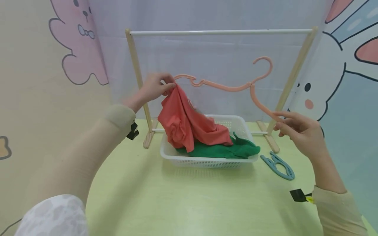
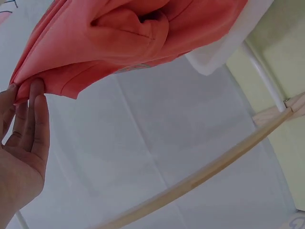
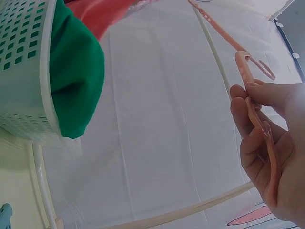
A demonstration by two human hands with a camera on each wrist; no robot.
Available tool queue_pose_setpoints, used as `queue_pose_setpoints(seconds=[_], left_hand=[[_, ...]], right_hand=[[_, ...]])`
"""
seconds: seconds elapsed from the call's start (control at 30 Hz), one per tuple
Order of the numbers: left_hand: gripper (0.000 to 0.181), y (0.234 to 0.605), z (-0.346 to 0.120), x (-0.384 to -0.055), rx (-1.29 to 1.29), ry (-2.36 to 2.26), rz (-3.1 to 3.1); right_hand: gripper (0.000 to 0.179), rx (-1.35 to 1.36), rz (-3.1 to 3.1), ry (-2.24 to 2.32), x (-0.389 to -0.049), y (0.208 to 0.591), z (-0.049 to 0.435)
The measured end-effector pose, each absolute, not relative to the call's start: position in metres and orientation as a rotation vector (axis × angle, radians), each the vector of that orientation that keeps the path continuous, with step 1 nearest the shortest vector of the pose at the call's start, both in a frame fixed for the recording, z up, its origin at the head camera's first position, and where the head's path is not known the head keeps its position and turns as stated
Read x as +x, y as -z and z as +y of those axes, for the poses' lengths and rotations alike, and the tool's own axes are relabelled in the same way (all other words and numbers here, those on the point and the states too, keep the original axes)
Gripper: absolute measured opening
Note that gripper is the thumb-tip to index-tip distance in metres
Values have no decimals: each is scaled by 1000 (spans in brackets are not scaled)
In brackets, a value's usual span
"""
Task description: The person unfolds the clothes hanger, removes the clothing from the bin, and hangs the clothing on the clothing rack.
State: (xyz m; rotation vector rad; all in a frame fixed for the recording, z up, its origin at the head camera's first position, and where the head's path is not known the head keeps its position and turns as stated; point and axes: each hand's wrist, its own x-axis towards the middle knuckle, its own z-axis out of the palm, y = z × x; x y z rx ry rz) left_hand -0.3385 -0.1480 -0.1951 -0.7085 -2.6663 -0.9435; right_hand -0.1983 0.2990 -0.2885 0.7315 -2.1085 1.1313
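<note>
My left hand (image 1: 156, 87) pinches an edge of a red cloth garment (image 1: 177, 109) between thumb and fingers. The garment hangs from that pinch, and its lower part lies over green cloth (image 1: 218, 150) in a white basket (image 1: 177, 158). A peach folding hanger (image 1: 227, 88) spans from the right hand to the left, hook up. Its far end reaches the pinched edge of the garment. Near the other end, my right hand (image 1: 302, 132) grips the hanger; in the right wrist view the fingers curl round a jointed arm (image 3: 255, 114) of it.
Behind the basket stands a rack with a white top bar (image 1: 221, 32) and wooden legs (image 1: 136, 62). A blue folded hanger (image 1: 290, 174) lies on the yellow-green table (image 1: 206, 203) to the basket's right. Pale cloth backs the rack.
</note>
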Motion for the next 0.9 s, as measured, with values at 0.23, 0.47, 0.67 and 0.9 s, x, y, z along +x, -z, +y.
queue_pose_setpoints(seconds=[0.23, 0.47, 0.67, 0.9], left_hand=[[14, 231, -138, -341, -830, 942, -2706], [13, 257, -127, -336, -1035, 921, -2744], [32, 273, -124, -330, -1262, 969, -2806], [38, 284, -137, -328, -1330, 1026, -2725]], right_hand=[[35, 734, -2106, -1159, -199, 288, 302], [34, 728, -2111, -1188, -198, 287, 300], [34, 667, -2157, -1159, -197, 288, 296], [32, 639, -2173, -1143, -195, 290, 294]])
